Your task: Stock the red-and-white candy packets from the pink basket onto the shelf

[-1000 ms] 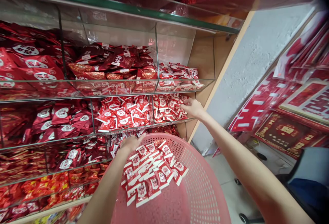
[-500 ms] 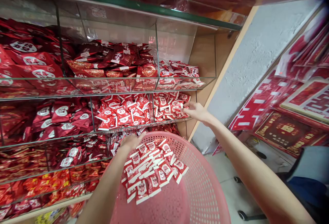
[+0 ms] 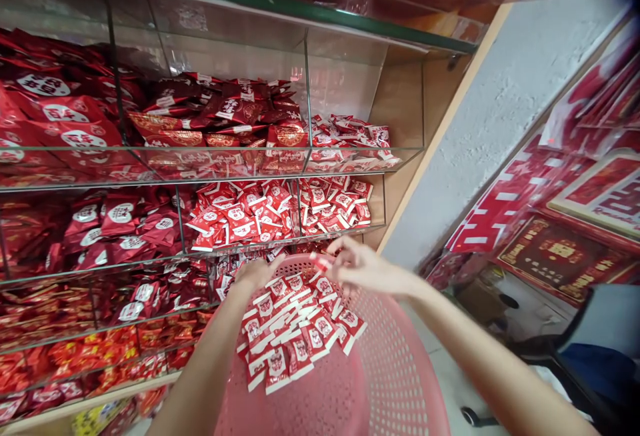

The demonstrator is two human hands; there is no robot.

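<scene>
A pink perforated basket [image 3: 400,356] holds a loose pile of small red and white packets [image 3: 295,333]. My left hand [image 3: 257,273] is at the basket's far left rim, its fingers closed round the edge. Over the far side of the basket, my right hand [image 3: 357,268] pinches a small red and white packet [image 3: 321,262] just above the pile. Behind it, similar packets [image 3: 335,204] fill the right compartment of the middle glass shelf.
Glass shelves [image 3: 270,169] with dividers hold red packets in many compartments. A glass edge [image 3: 280,6] crosses above. At right are a rough grey wall [image 3: 495,109], red hanging packs [image 3: 490,213] and a chair [image 3: 595,349].
My right hand has moved from the middle shelf's right compartment down and left over the basket, now with a packet in its fingers. My left hand stays at the rim.
</scene>
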